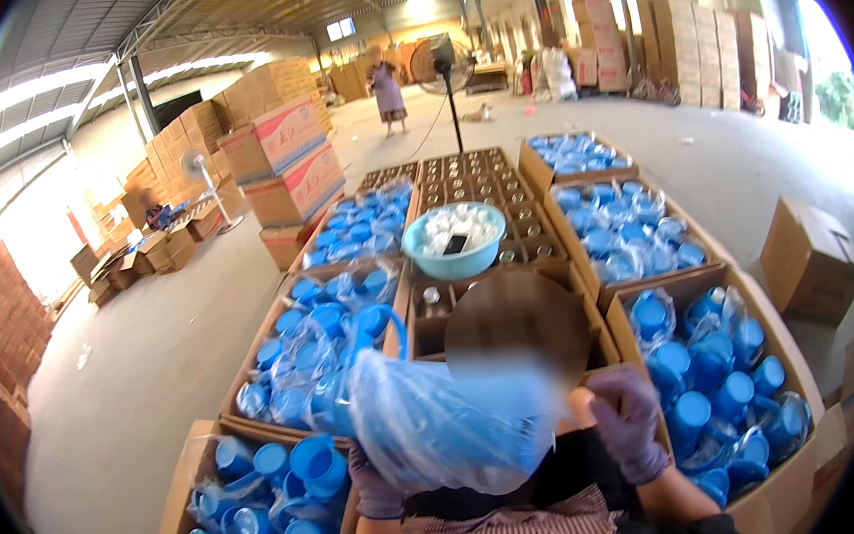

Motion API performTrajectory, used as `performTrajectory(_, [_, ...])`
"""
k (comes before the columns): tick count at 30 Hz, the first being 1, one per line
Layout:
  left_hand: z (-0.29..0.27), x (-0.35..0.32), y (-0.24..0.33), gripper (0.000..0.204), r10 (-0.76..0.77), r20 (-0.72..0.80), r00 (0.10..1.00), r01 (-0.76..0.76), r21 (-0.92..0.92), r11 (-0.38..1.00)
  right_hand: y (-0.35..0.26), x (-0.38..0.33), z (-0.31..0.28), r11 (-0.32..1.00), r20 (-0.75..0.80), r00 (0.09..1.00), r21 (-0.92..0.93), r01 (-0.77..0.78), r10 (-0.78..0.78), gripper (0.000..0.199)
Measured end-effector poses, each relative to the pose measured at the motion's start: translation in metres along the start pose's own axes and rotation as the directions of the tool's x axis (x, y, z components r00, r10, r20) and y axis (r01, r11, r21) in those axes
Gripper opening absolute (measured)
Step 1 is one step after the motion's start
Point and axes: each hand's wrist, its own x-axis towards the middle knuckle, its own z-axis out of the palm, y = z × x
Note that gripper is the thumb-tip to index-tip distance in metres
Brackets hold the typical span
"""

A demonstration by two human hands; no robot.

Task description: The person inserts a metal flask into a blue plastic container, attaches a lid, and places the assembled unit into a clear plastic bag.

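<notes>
A turquoise basin [454, 255] of white caps sits on divided cartons [460, 179], near open boxes of blue cups [616, 220]. Beyond them a standing fan [443, 65] stands on the concrete floor [134, 370], with stacked cartons [283, 163] left and a person [388, 89] farther back.

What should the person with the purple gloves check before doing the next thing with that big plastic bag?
1. Left hand in purple glove grips the clear plastic bag of blue cups: ok.
2. Right hand in purple glove on the bag: cannot tell; it sits beside the bag's right edge.
3. Bag whole, no tears: cannot tell.
4. Cardboard box of blue plastic cups on the right within reach: ok.
5. Light blue round bowl of white caps upright on the brown divider trays: ok.
</notes>
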Motion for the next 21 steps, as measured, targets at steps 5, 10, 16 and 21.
performTrajectory(5, [0.013, 0.022, -0.013, 0.066, 0.037, 0.174, 0.984, -0.039, 0.010, 0.999, 0.015, -0.013, 0.040, 0.981, 0.185, 0.964, 0.005, 0.196, -0.194, 0.018])
performTrajectory(10, [0.039, 0.013, -0.019, 0.068, -0.036, 0.236, 0.971, 0.041, -0.016, 0.999, 0.025, 0.047, 0.018, 0.725, 0.310, 0.721, -0.124, 0.677, -0.620, 0.026])
performTrajectory(16, [0.085, -0.007, -0.020, 0.064, -0.008, 0.179, 0.984, 0.020, -0.066, 0.998, 0.018, 0.047, 0.011, 0.971, 0.308, 0.925, -0.008, 0.238, -0.224, 0.040])
performTrajectory(21, [0.063, 0.006, -0.030, 0.041, 0.123, 0.271, 0.955, -0.085, -0.148, 0.985, 0.037, -0.018, 0.055, 0.907, 0.115, 0.960, 0.315, -0.280, 0.256, 0.052])
